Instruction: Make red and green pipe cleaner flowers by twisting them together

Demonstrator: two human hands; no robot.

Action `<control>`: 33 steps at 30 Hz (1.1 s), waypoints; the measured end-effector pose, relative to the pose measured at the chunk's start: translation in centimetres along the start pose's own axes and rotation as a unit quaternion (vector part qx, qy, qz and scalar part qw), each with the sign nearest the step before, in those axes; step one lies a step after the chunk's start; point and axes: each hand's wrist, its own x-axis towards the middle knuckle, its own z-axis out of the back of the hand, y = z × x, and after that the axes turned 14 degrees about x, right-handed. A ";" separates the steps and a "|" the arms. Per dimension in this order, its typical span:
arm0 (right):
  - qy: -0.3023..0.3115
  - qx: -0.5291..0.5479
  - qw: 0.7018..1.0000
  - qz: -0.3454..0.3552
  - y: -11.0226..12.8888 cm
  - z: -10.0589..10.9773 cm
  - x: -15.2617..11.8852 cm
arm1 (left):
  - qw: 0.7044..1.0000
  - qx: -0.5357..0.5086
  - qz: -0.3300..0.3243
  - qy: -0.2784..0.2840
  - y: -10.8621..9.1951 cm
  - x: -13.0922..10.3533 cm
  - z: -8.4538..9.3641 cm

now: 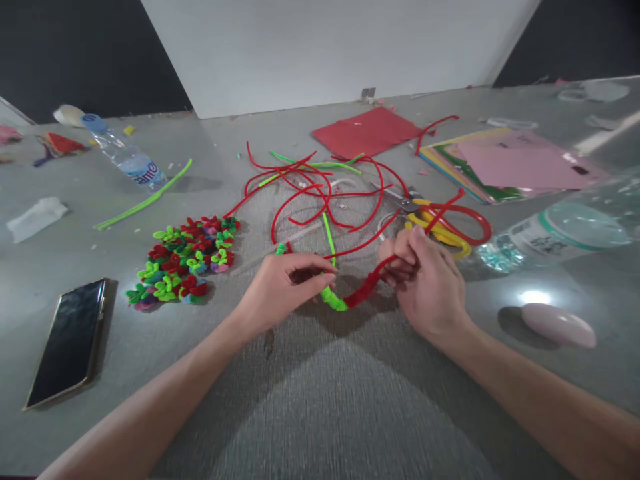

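Head camera view: the left hand (293, 283) pinches the upper end of the green coiled section (334, 301); the right hand (430, 287) is closed on the red stem (387, 262) leading from the red coiled section (363, 291). The coiled sections sag between the hands, near centre; the opposed grips probably control both ends. Loose red stems (327, 193) lie farther out, likely for reach: fuzzy, thin, curved. Smooth yellow scissor handles (443, 233) rest right; lobed, velvety clusters (175, 263), left.
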 end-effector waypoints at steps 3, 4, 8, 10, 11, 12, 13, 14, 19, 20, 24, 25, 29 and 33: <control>-0.009 -0.011 1.000 -0.001 -0.1 0.2 0.0 | 0.997 -0.062 0.033 0.009 0.3 0.2 0.1; -0.016 -0.027 1.000 -0.002 -0.1 0.3 0.0 | 0.997 -0.072 0.034 0.006 0.4 0.3 0.1; 0.023 -0.157 0.987 0.025 0.1 0.1 -0.5 | 0.997 -0.078 0.003 -0.020 0.4 0.4 0.1; 0.081 -0.237 0.967 0.052 0.3 -0.3 -0.9 | 0.997 -0.064 -0.017 -0.030 0.3 0.4 -0.1; 0.103 -0.270 0.955 0.061 0.3 -0.5 -1.0 | 0.998 -0.053 -0.026 -0.035 0.3 0.4 -0.3; 0.121 -0.297 0.945 0.064 0.4 -0.7 -1.2 | 0.998 -0.042 -0.036 -0.038 0.3 0.4 -0.4; 0.136 -0.318 0.936 0.062 0.4 -0.8 -1.3 | 0.998 -0.032 -0.044 -0.042 0.3 0.4 -0.6; 0.143 -0.336 0.929 0.055 0.3 -0.9 -1.4 | 0.997 -0.023 -0.051 -0.045 0.3 0.3 -0.7; 0.163 -0.365 0.917 0.002 -0.3 -0.8 -1.6 | 0.995 0.034 -0.077 -0.062 0.3 -0.1 -1.2; 0.172 -0.356 0.918 -0.013 -0.3 -0.8 -1.6 | 0.993 0.050 -0.085 -0.065 0.3 -0.2 -1.3; 0.187 -0.343 0.918 -0.063 -0.3 -1.1 -1.8 | 0.977 0.138 -0.132 -0.091 0.3 -0.6 -1.4; 0.185 -0.340 0.919 -0.070 -0.3 -1.2 -1.9 | 0.971 0.158 -0.147 -0.100 0.2 -0.7 -1.4; 0.178 -0.306 0.931 -0.089 -0.2 -1.4 -1.9 | 0.956 0.196 -0.190 -0.111 0.1 -0.9 -1.5; 0.172 -0.311 0.931 -0.083 -0.3 -1.3 -1.7 | 0.955 0.202 -0.191 -0.104 0.0 -1.0 -1.5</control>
